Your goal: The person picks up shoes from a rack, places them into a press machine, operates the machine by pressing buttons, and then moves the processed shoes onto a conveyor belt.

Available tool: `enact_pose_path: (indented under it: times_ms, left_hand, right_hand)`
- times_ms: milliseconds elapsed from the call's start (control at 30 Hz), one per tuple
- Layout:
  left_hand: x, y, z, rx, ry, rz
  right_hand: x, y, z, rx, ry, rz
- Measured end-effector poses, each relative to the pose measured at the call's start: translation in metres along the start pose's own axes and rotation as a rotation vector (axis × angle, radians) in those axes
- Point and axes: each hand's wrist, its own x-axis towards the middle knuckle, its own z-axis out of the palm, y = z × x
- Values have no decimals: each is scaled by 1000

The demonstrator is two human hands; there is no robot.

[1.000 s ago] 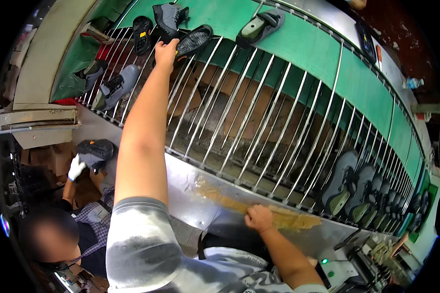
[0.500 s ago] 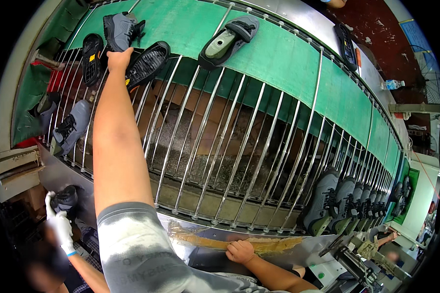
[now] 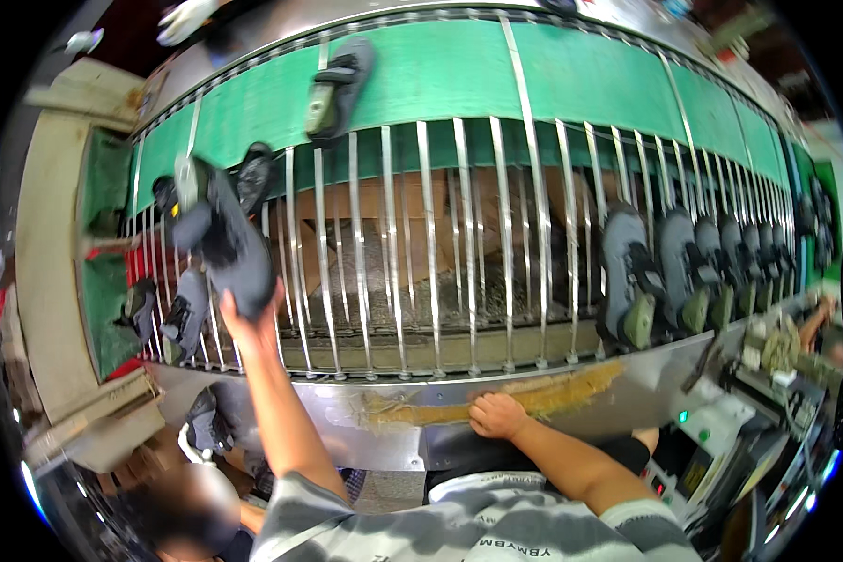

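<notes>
My left hand (image 3: 256, 323) grips a grey sports shoe (image 3: 232, 234) by its toe, holding it above the metal bars with the heel pointing away. A pale green last shows at its ankle opening, and the shoe is blurred. Behind it lie two dark shoes, one (image 3: 256, 178) on its right and another (image 3: 165, 195) partly hidden on its left. Two more grey shoes, one of them this nearer one (image 3: 187, 311), rest on the bars at the left. My right hand (image 3: 497, 415) is curled into a fist on the metal ledge (image 3: 412, 454) at the near side.
A green belt (image 3: 431, 70) spans the far side of the bars, carrying a grey shoe (image 3: 340, 89). Several grey shoes (image 3: 630, 281) line the bars at right. At lower left a co-worker's gloved hand (image 3: 195, 448) is by a dark shoe (image 3: 208, 419). A control box (image 3: 698, 431) stands lower right.
My left hand has lifted the grey shoe off the far belt and drawn it nearer, over the bars. The view has turned. My right hand stays fisted at the ledge.
</notes>
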Motion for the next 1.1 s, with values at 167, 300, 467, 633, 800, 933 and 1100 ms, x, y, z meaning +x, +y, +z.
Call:
enact_pose_path:
  times_ms: [167,300,467,633,800,933,1100]
  left_hand:
    - [-255,-82,-14,-18,-177,-460]
    - [-370,-115,-6,-85,-411,-1087]
    - [-442,-160,7,60,-672,-1328]
    - [-454,-231,39,270,-1066,-1403]
    - [-526,-319,47,322,-1223,-1236]
    - [-613,-384,35,224,-852,-1219]
    - [-688,-446,23,326,-1020,-1003]
  right_hand:
    - [-4,-1,-3,-2,128,31]
    - [-42,21,52,1089,30,598]
    - [-131,13,-32,2361,440,637]
    - [-254,-2,-146,2359,885,439]
    - [-369,-27,-157,2158,1224,356]
    - [-481,-36,-132,1984,1273,213]
    - [-608,-55,-85,2195,1064,-205]
